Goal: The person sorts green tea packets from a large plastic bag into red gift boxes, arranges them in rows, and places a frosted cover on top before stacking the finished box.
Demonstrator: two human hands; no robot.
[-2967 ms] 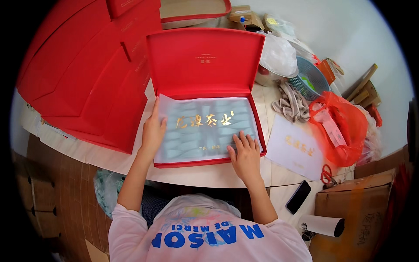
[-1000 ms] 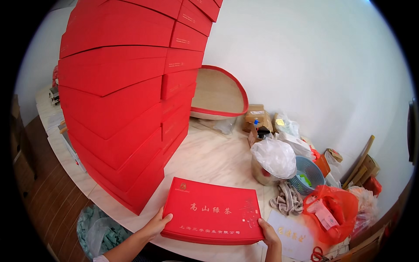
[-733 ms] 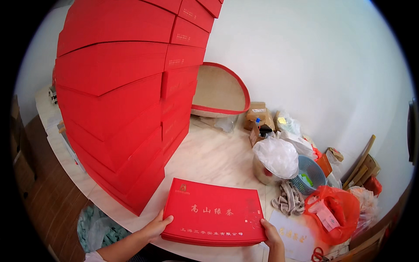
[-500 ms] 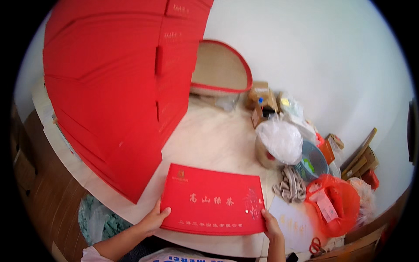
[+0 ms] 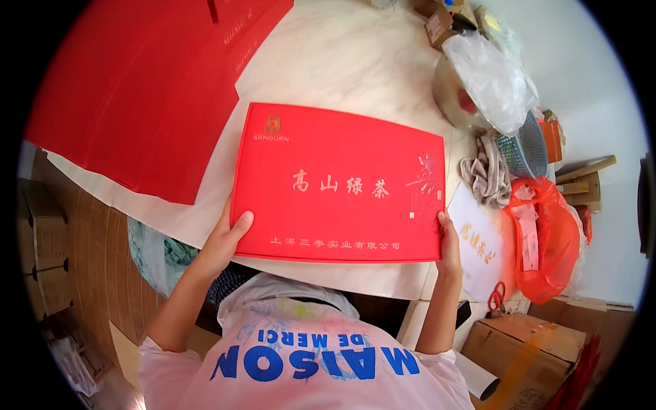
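A flat red gift box [image 5: 335, 147] with gold and silver printing is between my two hands, its broad face turned up to me. My left hand [image 5: 230, 232] grips its lower left edge, the thumb lying on the face. At the lower right edge my right hand [image 5: 447, 242] is closed on the box, with most of its fingers hidden behind or under it. Beneath the box is the pale marbled table [image 5: 348, 51], near its front edge. Whether the box touches the tabletop I cannot tell.
A tall stack of red boxes [image 5: 147, 89] fills the left. On the right are a plastic-covered pot [image 5: 451, 92], blue basket [image 5: 525, 150], grey cloth [image 5: 486, 174], printed white sheet [image 5: 471, 236], red plastic bag [image 5: 557, 246], red-handled scissors [image 5: 497, 297] and cardboard box [image 5: 529, 342].
The view has tipped downward, so my shirt now shows and the wall behind has mostly left the picture. The box looks larger and nearer, and both hands keep hold of it.
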